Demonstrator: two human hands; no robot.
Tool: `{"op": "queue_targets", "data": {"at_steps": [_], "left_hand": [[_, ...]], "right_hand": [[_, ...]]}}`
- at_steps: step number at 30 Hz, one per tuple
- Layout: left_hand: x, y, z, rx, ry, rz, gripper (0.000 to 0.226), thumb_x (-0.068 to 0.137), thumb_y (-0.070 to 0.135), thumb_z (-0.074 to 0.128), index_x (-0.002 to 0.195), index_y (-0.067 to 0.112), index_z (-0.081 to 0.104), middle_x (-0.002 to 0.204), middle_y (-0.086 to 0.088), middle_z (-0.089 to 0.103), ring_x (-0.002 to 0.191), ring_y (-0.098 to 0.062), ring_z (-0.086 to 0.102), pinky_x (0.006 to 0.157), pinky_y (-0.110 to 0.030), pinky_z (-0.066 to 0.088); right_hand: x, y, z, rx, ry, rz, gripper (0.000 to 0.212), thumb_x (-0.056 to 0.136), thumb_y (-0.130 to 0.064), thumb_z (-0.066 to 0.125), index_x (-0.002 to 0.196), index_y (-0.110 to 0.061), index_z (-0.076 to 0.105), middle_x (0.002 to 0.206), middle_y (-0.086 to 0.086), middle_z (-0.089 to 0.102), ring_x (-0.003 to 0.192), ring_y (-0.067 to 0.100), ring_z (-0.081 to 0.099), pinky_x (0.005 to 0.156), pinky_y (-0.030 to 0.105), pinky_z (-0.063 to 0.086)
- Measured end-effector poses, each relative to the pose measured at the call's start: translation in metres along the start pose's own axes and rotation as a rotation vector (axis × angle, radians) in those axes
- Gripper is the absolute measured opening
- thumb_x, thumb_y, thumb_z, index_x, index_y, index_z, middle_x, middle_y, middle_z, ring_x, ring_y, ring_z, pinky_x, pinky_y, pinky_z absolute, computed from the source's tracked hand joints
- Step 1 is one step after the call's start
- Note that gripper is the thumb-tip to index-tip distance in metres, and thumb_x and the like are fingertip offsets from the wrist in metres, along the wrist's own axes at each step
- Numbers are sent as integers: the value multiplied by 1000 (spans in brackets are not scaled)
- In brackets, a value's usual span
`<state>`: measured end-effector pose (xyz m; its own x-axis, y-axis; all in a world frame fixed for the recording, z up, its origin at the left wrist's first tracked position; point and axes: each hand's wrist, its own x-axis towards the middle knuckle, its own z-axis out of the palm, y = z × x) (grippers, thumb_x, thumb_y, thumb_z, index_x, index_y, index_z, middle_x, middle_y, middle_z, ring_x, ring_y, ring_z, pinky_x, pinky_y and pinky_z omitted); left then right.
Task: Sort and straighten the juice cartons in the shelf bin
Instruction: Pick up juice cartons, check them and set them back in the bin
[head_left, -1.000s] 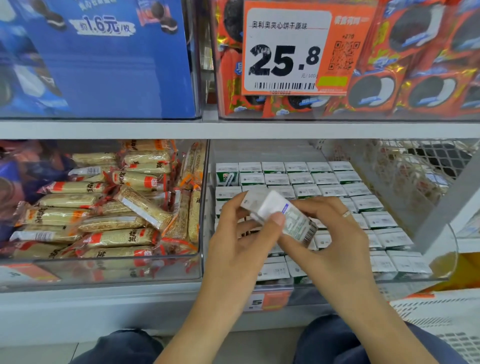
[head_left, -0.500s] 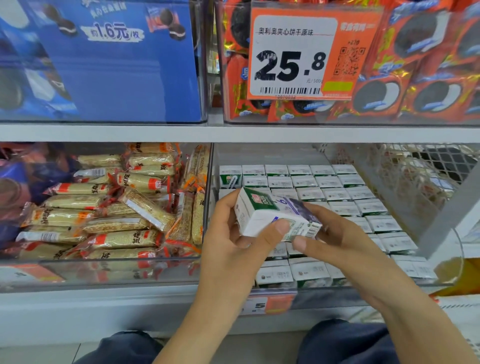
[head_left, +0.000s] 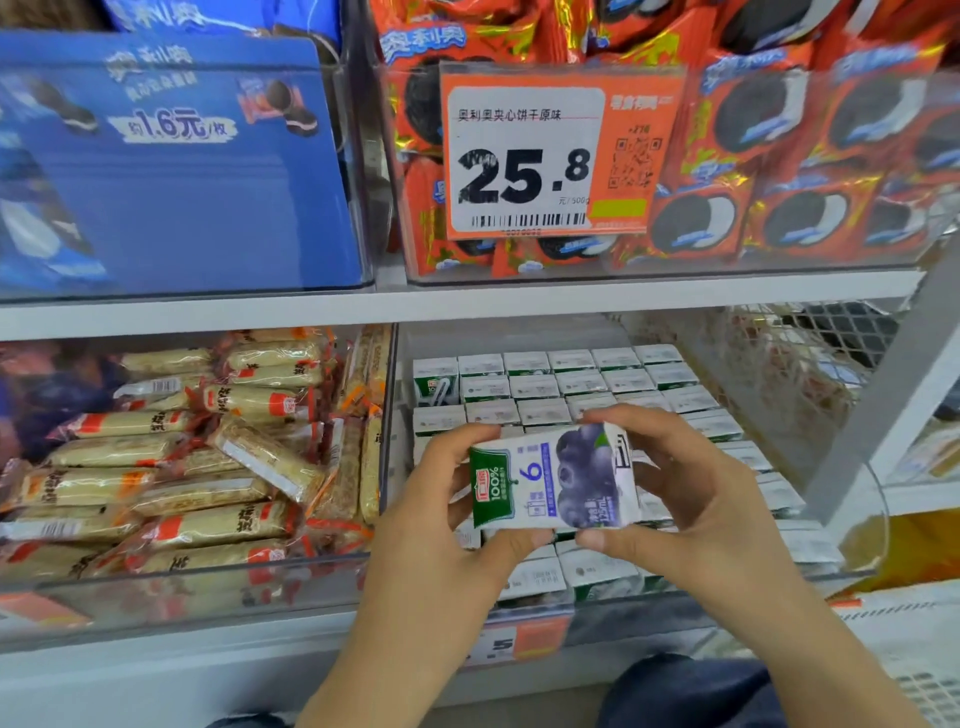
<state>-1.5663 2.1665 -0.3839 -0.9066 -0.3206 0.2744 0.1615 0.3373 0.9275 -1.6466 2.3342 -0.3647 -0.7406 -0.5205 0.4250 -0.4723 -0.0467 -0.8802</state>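
White-topped cartons fill clear bin; both hands hold one.

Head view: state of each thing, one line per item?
Juice carton: lifted, lying sideways, printed front toward camera.
Left hand: grips carton's green end.
Right hand: grips carton's other end.
Binned cartons: upright in rows.
Clear bin: open-topped, cartons inside.
Price tag: reads 25.8.

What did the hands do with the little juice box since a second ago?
Both hands turned the small white juice carton with blueberries round: first its barcode side faced up, now its printed front faces the camera, lying sideways. The left hand and right hand kept holding it throughout, above the clear shelf bin. The standing white cartons in rows stayed put.
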Motion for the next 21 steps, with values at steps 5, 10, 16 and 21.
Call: {"op": "queue_targets", "data": {"at_steps": [5,10,16,21], "left_hand": [[1,-5,6,88,-41,0,62,73,10,80,109,50,48,102,47,55,95,17,57,73,0,42],[1,-8,11,223,-60,47,71,79,0,67,113,56,42,112,35,55,103,14,55,86,-12,49],[0,-10,13,264,0,101,68,74,-10,65,117,41,51,96,36,55,90,26,52,68,2,39],[0,-13,13,265,-88,60,68,75,-9,62,120,40,49,94,31,56,85,23,53,64,1,39]], "right_hand": [[-3,-1,6,-192,61,-61,58,58,-42,81,109,-48,56,108,-20,59,105,6,59,84,15,47],[-7,-1,16,-314,40,-175,52,64,-34,78,111,-35,57,111,-20,52,109,1,53,86,9,41],[-10,-2,22,-380,10,-284,49,71,-25,72,117,-32,56,111,-15,48,108,-1,52,87,9,39],[-10,-1,24,-379,23,-248,51,69,-31,71,117,-35,55,108,-15,48,104,-2,53,85,7,39]]}}
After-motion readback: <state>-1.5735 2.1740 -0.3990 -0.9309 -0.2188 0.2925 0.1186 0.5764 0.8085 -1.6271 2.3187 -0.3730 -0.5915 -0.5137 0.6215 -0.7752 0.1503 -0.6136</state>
